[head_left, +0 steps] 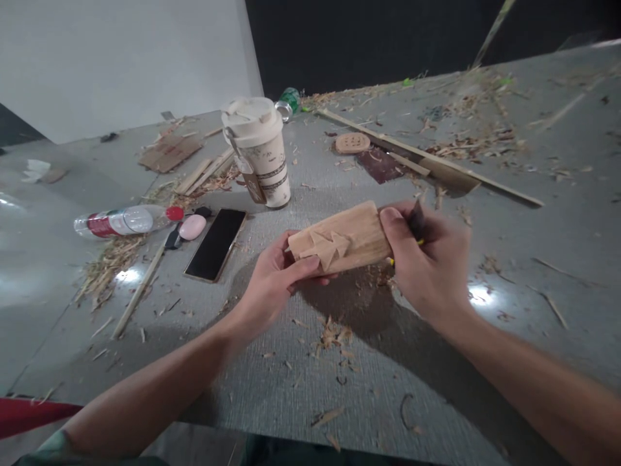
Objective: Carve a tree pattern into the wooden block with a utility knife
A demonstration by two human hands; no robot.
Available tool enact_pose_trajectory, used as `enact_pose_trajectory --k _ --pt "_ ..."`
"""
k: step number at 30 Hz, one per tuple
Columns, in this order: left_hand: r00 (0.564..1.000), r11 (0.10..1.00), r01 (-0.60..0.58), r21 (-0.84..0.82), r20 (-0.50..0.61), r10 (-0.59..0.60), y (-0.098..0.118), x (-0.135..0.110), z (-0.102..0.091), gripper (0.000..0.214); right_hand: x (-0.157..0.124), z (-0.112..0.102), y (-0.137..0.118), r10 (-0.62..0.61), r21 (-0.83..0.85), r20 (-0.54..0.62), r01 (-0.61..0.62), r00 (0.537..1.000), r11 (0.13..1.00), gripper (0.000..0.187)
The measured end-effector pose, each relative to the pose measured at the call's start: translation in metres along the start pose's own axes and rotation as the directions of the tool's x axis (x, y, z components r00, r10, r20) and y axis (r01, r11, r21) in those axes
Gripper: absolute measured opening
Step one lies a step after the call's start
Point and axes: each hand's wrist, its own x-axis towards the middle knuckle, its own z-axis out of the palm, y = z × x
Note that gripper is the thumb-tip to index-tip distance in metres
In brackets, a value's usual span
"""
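Observation:
A pale wooden block (pixel 361 236) with a raised, pointed tree-like shape carved on its face is held above the table, tilted up to the right. My left hand (pixel 279 272) grips its left end, the thumb lying on the carving's lower edge. At the right end, my right hand (pixel 427 259) is closed on the block with the thumb on top. A dark, pointed piece (pixel 416 221) with bits of yellow sticks out by the right fingers; it may be a carving knife, mostly hidden by the hand. Wood shavings (pixel 334 336) lie below.
Beyond the block stands a lidded paper cup (pixel 264 155). To the left lie a phone (pixel 217 244), a pink oval object (pixel 193 226) and a plastic bottle (pixel 129 221). Behind are a carved wooden oval (pixel 352 143), a long thin strip (pixel 436 162) and a green can (pixel 290 102).

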Motion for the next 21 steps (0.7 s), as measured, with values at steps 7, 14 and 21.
enact_pose_trajectory --k 7,14,21 --pt "1.0 0.998 -0.021 -0.059 -0.013 0.02 -0.002 -0.008 0.007 0.051 -0.002 0.002 -0.008 0.058 0.032 0.085 -0.061 0.995 0.998 0.052" --pt "0.958 0.991 0.128 0.028 0.255 -0.131 0.0 -0.02 0.007 0.065 -0.004 0.0 -0.014 0.03 -0.076 0.202 -0.015 0.979 0.997 0.054" --pt "0.958 0.987 0.161 0.005 0.238 -0.158 0.001 -0.02 0.007 0.057 -0.006 0.003 -0.016 -0.037 -0.079 0.273 0.061 0.961 0.995 0.044"
